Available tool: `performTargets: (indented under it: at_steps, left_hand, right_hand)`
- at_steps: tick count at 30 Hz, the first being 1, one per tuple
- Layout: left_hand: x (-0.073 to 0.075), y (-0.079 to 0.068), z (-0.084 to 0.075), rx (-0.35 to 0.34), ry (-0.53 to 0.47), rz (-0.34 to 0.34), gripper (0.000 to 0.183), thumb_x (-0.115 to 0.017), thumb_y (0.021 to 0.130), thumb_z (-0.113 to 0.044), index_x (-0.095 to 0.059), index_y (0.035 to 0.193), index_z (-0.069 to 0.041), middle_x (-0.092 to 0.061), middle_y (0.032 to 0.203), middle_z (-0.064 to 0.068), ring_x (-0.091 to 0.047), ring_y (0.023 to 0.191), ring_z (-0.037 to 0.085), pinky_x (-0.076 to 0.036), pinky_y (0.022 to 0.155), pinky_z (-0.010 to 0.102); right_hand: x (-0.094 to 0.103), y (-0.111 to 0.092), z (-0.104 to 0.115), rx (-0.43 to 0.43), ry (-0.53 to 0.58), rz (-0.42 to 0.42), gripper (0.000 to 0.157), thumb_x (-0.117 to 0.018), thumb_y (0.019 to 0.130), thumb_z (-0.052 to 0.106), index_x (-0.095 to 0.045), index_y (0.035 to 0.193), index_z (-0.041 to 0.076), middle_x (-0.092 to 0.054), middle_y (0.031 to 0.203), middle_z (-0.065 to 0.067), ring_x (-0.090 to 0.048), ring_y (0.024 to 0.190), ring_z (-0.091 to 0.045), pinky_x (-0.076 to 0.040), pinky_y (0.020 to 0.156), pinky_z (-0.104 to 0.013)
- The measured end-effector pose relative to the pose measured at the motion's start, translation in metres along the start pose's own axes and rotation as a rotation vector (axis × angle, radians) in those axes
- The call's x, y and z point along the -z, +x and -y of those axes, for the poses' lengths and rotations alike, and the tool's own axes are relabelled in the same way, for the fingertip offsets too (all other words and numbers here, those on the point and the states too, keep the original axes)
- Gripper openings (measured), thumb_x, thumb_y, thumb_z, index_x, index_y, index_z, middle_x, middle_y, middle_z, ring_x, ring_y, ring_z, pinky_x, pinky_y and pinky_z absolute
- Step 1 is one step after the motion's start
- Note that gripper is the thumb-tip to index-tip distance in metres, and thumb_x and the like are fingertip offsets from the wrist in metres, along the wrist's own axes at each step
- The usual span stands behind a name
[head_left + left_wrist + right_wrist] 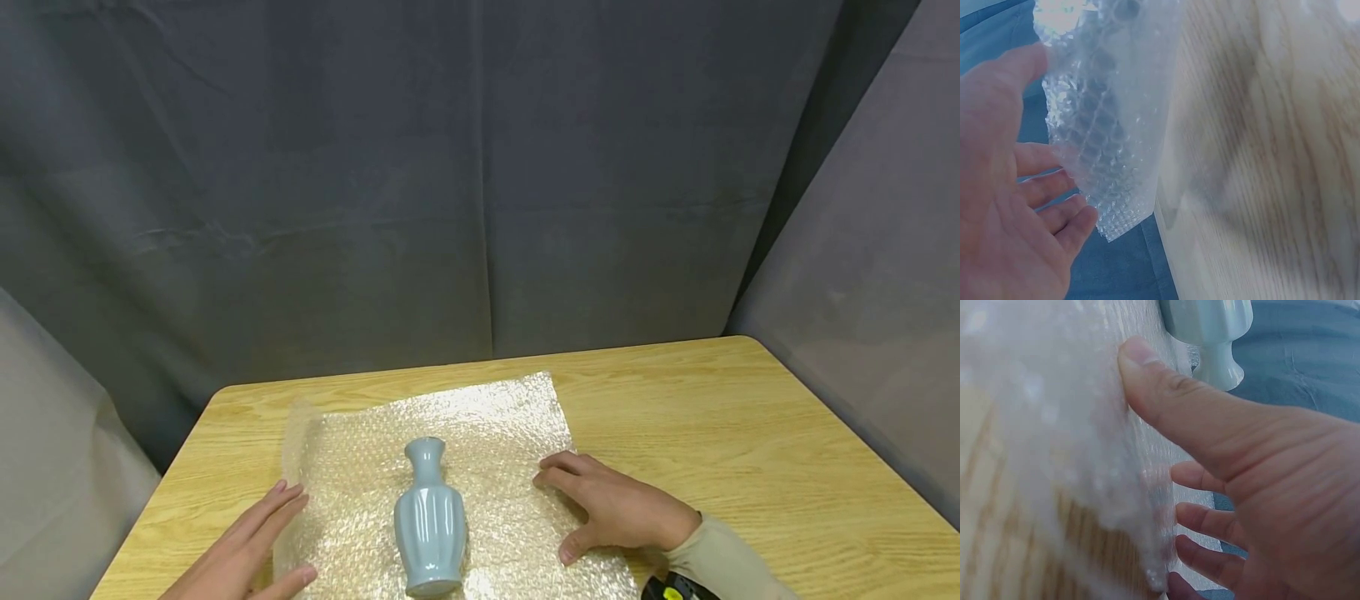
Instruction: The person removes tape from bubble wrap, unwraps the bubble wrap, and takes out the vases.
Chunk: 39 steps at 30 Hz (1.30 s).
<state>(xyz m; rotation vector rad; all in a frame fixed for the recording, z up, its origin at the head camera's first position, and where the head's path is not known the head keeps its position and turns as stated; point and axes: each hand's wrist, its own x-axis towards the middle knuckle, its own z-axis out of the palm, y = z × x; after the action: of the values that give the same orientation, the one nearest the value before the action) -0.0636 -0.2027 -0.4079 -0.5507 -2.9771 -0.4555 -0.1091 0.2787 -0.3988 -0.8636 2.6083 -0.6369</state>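
Observation:
A pale blue-green glazed vase (pixel 430 533) lies on a sheet of bubble wrap (pixel 502 433), its flared mouth pointing toward the far table edge. My left hand (pixel 243 546) is at the sheet's left edge, fingers extended; in the left wrist view its fingertips meet the border of the wrap (pixel 1104 125). On the other side, my right hand (pixel 618 507) has its fingers spread at the right edge of the sheet. Seen from the right wrist, the thumb and fingertips touch the wrap (pixel 1085 425), and the vase's neck (pixel 1213 362) shows beyond. Neither hand touches the vase.
A light wooden table (pixel 697 417) with rounded far corners carries everything. Dark grey cloth (pixel 375 183) hangs behind it, with paler cloth (pixel 870 275) along the right side. A beige sleeve (pixel 727 558) and a black wrist device (pixel 675 587) are on the right arm.

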Motion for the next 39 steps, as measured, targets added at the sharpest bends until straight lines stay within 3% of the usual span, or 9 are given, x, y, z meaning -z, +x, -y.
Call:
performTargets:
  at_steps: [5,9,12,17,18,21,24,26,39]
  left_hand:
    - [0.0017,-0.0014,0.0021,-0.007,-0.035,-0.002,0.073,-0.071,0.092,-0.058,-0.053,0.151,-0.02,-0.05,0.159,0.0,-0.036,0.151,0.007,-0.054,0.098,0.058]
    - [0.0027,-0.0016,0.0036,-0.018,-0.035,-0.014,0.072,-0.071,0.092,-0.056,-0.053,0.151,-0.02,-0.05,0.159,0.001,-0.022,0.151,-0.013,-0.055,0.097,0.058]
    - [0.0032,-0.0012,0.0039,-0.015,-0.029,-0.013,0.071,-0.071,0.093,-0.056,-0.053,0.151,-0.02,-0.05,0.158,0.0,-0.024,0.152,-0.01,-0.055,0.097,0.057]
    - [0.0035,-0.0012,0.0037,-0.012,-0.002,-0.015,0.07,-0.07,0.093,-0.056,-0.054,0.15,-0.02,-0.051,0.158,0.0,-0.04,0.147,0.016,-0.056,0.097,0.056]
    - [0.0035,-0.0014,0.0037,-0.015,0.0,-0.019,0.07,-0.071,0.093,-0.056,-0.054,0.15,-0.02,-0.051,0.158,-0.001,-0.038,0.149,0.012,-0.056,0.097,0.056]
    - [0.0034,-0.002,0.0035,-0.027,-0.002,-0.035,0.07,-0.072,0.092,-0.054,-0.055,0.15,-0.019,-0.052,0.157,-0.001,-0.018,0.153,-0.014,-0.056,0.096,0.056]
    - [0.0032,-0.0026,0.0029,-0.037,-0.001,-0.05,0.07,-0.074,0.091,-0.054,-0.055,0.149,-0.018,-0.053,0.156,0.0,0.005,0.14,-0.034,-0.057,0.094,0.056]
    - [0.0033,-0.0026,0.0023,-0.041,0.004,-0.056,0.07,-0.074,0.091,-0.053,-0.056,0.148,-0.017,-0.053,0.155,0.0,0.012,0.136,-0.036,-0.057,0.093,0.056]
    - [0.0053,-0.0017,0.0018,-0.043,-0.037,-0.049,0.072,-0.075,0.091,-0.053,-0.055,0.149,-0.017,-0.052,0.156,0.002,0.013,0.136,-0.036,-0.055,0.094,0.061]
  right_hand:
    - [-0.0004,-0.0003,-0.0005,0.011,-0.003,-0.002,0.088,-0.069,0.076,0.067,-0.053,0.147,0.018,-0.046,0.155,-0.009,-0.049,0.139,-0.035,-0.05,0.106,-0.051]
    - [-0.0006,-0.0001,-0.0009,0.007,-0.008,-0.003,0.088,-0.069,0.076,0.068,-0.053,0.147,0.018,-0.047,0.155,-0.009,-0.049,0.139,-0.035,-0.05,0.106,-0.052]
    - [-0.0005,-0.0001,-0.0007,0.006,-0.012,-0.006,0.089,-0.068,0.075,0.069,-0.053,0.147,0.018,-0.047,0.155,-0.008,-0.049,0.14,-0.035,-0.05,0.107,-0.054]
    - [-0.0007,-0.0001,-0.0005,0.008,-0.018,-0.012,0.09,-0.069,0.074,0.069,-0.054,0.147,0.018,-0.047,0.155,-0.009,-0.048,0.141,-0.036,-0.049,0.107,-0.055]
    - [-0.0008,-0.0001,-0.0006,0.008,-0.019,-0.013,0.09,-0.069,0.074,0.069,-0.054,0.147,0.018,-0.047,0.155,-0.009,-0.048,0.141,-0.036,-0.049,0.108,-0.054]
    - [-0.0012,0.0003,-0.0012,0.002,-0.022,-0.012,0.091,-0.068,0.074,0.07,-0.054,0.147,0.018,-0.047,0.155,-0.008,-0.048,0.141,-0.035,-0.049,0.108,-0.053]
    - [-0.0014,0.0005,-0.0016,0.001,-0.019,-0.01,0.091,-0.067,0.074,0.071,-0.054,0.147,0.018,-0.047,0.155,-0.008,-0.048,0.142,-0.035,-0.049,0.108,-0.054]
    - [-0.0016,0.0003,-0.0017,0.007,-0.018,-0.01,0.09,-0.068,0.075,0.07,-0.054,0.147,0.018,-0.047,0.155,-0.008,-0.049,0.141,-0.035,-0.049,0.107,-0.054]
    - [-0.0007,0.0005,-0.0005,0.0,-0.012,-0.006,0.09,-0.068,0.075,0.07,-0.054,0.147,0.018,-0.047,0.155,-0.008,-0.049,0.14,-0.035,-0.049,0.107,-0.053]
